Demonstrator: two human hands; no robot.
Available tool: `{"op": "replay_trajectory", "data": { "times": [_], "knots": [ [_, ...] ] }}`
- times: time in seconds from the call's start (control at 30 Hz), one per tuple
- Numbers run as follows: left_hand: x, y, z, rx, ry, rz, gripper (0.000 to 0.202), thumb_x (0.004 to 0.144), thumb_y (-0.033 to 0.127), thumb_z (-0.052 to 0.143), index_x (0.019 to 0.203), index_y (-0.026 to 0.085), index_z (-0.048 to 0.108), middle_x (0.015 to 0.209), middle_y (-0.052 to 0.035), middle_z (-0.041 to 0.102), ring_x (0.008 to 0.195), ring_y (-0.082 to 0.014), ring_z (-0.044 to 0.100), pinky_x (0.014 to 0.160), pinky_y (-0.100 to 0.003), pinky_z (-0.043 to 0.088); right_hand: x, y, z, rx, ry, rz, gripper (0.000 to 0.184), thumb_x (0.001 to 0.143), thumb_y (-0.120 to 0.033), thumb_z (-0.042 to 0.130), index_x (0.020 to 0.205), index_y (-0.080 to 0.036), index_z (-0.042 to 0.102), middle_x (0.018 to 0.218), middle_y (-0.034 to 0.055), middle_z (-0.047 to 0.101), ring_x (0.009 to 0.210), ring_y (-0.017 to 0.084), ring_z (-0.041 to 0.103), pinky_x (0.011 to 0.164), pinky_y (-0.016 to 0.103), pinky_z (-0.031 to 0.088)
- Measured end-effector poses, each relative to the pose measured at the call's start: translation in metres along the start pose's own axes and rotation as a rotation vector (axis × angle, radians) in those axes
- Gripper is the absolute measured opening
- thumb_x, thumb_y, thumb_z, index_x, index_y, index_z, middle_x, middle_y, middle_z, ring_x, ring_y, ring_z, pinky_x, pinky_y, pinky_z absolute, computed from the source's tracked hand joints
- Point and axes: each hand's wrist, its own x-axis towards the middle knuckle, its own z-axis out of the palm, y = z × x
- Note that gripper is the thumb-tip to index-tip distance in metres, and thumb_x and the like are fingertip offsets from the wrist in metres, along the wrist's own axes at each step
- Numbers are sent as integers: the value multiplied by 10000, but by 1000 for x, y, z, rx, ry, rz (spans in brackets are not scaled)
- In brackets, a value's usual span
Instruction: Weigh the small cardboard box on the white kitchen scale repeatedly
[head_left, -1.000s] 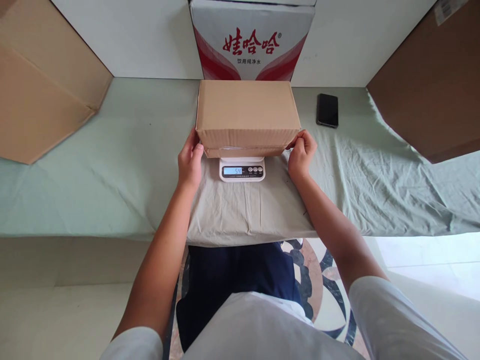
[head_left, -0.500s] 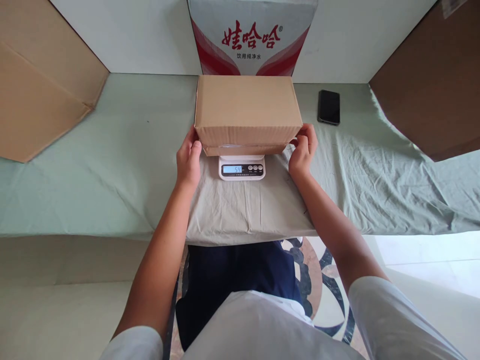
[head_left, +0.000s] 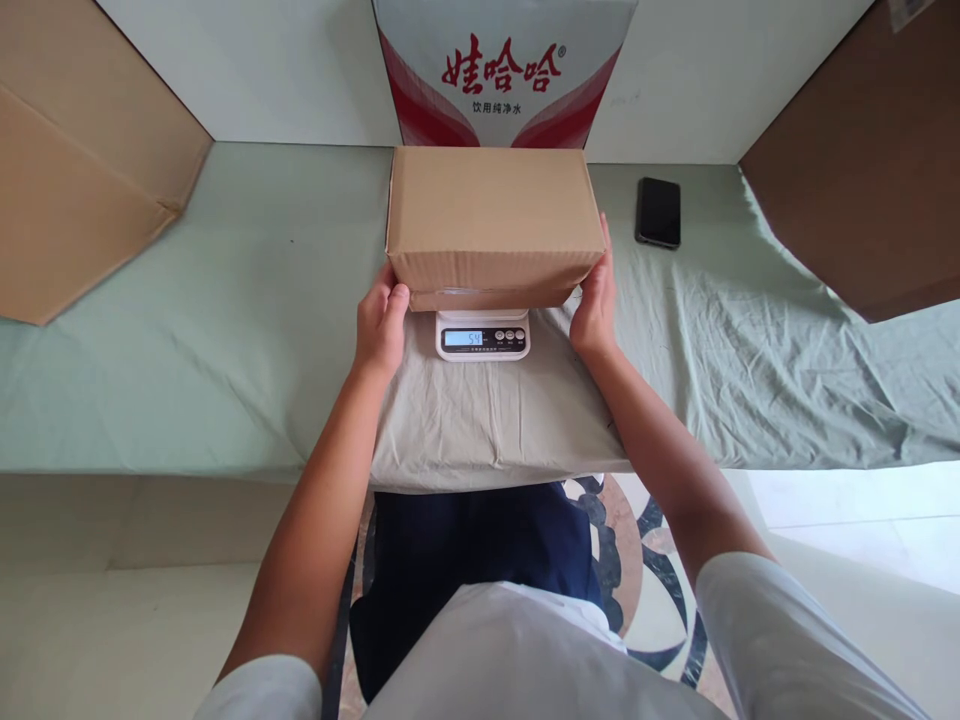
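Cardboard box [head_left: 491, 215] (on a scale [head_left: 482, 338]) clasped between left hand [head_left: 381, 325] and right hand [head_left: 594, 305], arms outstretched.

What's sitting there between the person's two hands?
A cardboard box, resting on a small white scale, fills the gap between the left hand and the right hand, which touch its sides. The head view shows it.

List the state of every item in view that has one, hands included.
cardboard box, closed, resting on the scale
scale, switched on, display reads 54
phone, lying flat, screen dark
water carton, upright behind the cardboard box
left hand, clasps the box's near left corner
right hand, open, flat against the box's right side
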Motion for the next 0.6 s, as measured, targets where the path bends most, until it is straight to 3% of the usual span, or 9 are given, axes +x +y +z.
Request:
{"op": "replay_trajectory", "data": {
  "times": [0.17,0.47,0.6],
  "knots": [
    [0,6,5,-2,7,6,735,965,865,702,1331,234,794,1385,-146,815,1401,-386,739,1319,-524,532,3,1,2,-86,-146,1,1010,928,-1037,343,1611,-332,581,1607,158,703,1585,341,638,1363,618,506],
    [1,4,5,-3,37,20,692,956,825,743,1250,200,782,1306,-164,825,1348,-386,757,1271,-529,561,3,6,2,-97,-195,-19,1043,948,-1026,280,1691,-328,496,1706,157,638,1651,357,586,1390,625,489],
    [0,6,7,18,56,15,678,959,827,736,1227,205,786,1252,-147,833,1289,-360,776,1213,-496,597,4,9,1,-101,-244,-18,1060,952,-1019,237,1739,-339,440,1773,134,587,1694,371,537,1444,631,425]
  ]
}}
